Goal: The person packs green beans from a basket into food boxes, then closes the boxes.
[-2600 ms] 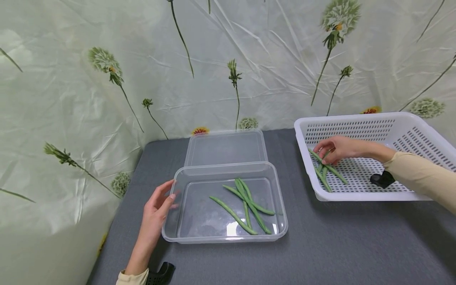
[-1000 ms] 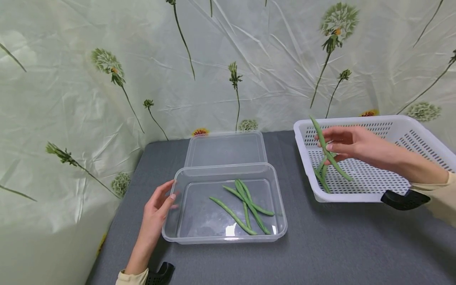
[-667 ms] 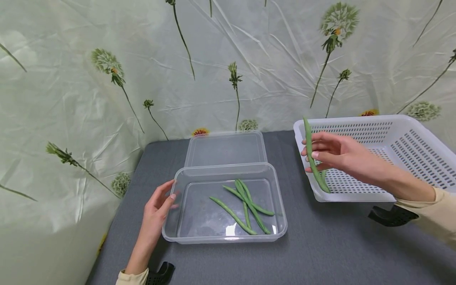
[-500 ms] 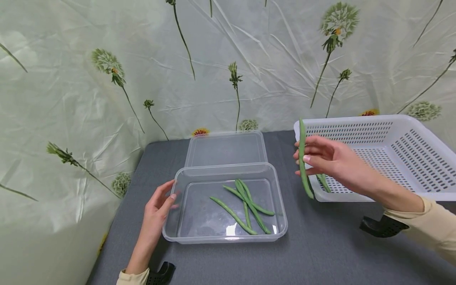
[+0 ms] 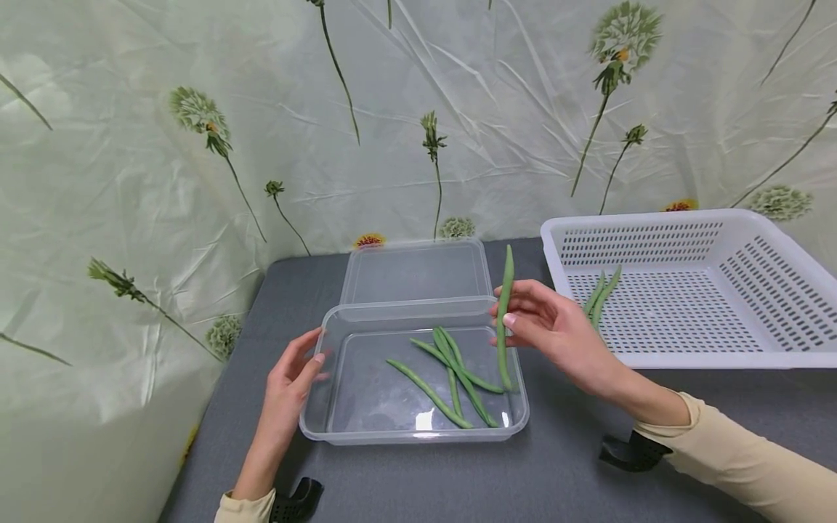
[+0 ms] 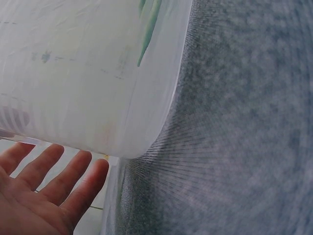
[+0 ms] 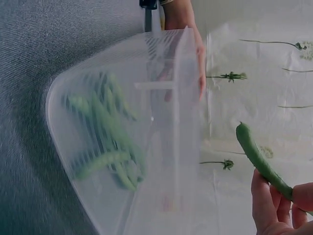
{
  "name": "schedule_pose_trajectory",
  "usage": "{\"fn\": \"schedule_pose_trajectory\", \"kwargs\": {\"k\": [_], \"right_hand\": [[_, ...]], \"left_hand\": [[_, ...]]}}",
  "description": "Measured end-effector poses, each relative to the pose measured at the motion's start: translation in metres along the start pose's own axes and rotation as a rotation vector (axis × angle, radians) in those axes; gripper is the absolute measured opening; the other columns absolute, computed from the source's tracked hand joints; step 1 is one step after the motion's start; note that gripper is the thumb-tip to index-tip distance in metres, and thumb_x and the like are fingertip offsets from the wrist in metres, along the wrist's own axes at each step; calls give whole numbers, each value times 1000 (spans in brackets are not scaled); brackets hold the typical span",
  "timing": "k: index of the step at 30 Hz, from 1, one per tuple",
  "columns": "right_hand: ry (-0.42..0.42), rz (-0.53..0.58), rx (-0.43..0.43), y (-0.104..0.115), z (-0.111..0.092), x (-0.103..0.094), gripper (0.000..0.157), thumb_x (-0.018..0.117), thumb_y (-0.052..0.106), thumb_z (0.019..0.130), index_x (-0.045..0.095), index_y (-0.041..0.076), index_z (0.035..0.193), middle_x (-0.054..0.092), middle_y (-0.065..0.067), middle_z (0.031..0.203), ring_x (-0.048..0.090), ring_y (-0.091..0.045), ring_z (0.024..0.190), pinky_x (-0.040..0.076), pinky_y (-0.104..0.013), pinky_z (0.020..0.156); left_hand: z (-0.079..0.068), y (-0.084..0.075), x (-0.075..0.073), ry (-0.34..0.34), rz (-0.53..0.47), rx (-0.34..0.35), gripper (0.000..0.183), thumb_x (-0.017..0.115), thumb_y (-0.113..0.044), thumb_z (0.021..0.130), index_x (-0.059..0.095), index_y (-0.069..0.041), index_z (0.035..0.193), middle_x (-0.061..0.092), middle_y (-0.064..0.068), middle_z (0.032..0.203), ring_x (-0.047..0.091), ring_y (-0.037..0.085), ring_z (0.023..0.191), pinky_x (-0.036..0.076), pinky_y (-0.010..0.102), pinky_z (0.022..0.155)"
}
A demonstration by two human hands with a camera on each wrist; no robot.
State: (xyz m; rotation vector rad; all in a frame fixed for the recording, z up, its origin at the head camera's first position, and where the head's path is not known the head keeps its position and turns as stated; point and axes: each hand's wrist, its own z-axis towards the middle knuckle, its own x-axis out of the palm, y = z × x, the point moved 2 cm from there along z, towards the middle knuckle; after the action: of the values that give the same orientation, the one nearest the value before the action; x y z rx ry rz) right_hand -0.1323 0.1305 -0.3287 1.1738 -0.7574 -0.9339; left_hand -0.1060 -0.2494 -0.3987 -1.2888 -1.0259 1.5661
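In the head view, my right hand [image 5: 546, 327] pinches a green bean [image 5: 506, 312] between thumb and fingers. The bean stands nearly upright above the right rim of a clear plastic container [image 5: 366, 438]. Inside the container several green beans [image 5: 428, 392] lie crossed over each other toward the right. The right wrist view shows the held bean [image 7: 261, 161] tilted in the fingers. My left hand [image 5: 288, 392] rests at the container's left wall. Its fingers [image 6: 73, 176] look extended against the outside of the wall in the left wrist view.
A white perforated basket [image 5: 693, 359] stands at the right with a few green beans [image 5: 598, 298] near its left side. Behind the container lies a clear flat lid [image 5: 415, 272]. Grey cloth [image 5: 418, 487] covers the table, and a flower-printed sheet [image 5: 366, 145] hangs behind.
My right hand has picked a green bean out of the white basket and carried it left to the container's right side. The left hand has stayed in place.
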Motion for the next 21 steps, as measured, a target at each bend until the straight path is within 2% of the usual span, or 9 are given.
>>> {"fn": "schedule_pose_trajectory", "kwargs": {"k": [5,9,12,16,21], "right_hand": [[10,9,16,-13,6,9,33,59,1,98,50,-1,129,62,-22,115,68,-31,99,56,-46,80],[62,-14,57,-21,9,13,36,63,2,95,51,-2,130,63,-26,111,69,-28,96,57,-46,77],[110,-37,82,-25,13,16,38,66,2,93,52,-4,127,64,-27,107,69,-28,92,58,-46,74],[136,-81,108,-30,19,21,36,71,4,90,56,-1,122,65,-22,104,68,-29,88,58,-45,72],[153,-142,130,-37,25,30,34,73,11,90,60,4,121,65,-15,100,67,-29,85,59,-42,70]], "left_hand": [[1,1,1,-4,7,0,40,54,-16,103,49,-11,143,50,10,142,58,26,119,54,28,82],[1,0,1,-1,-5,1,40,55,-16,103,49,-12,142,51,9,142,59,22,118,54,28,81],[1,1,1,0,-8,-2,40,55,-16,103,49,-12,142,51,8,142,59,23,119,54,28,81],[0,2,0,-2,-1,-3,41,54,-17,103,49,-12,143,50,8,143,57,28,121,54,28,82],[0,1,0,3,-2,3,41,53,-17,103,48,-10,143,50,11,143,58,26,121,54,28,82]]}}
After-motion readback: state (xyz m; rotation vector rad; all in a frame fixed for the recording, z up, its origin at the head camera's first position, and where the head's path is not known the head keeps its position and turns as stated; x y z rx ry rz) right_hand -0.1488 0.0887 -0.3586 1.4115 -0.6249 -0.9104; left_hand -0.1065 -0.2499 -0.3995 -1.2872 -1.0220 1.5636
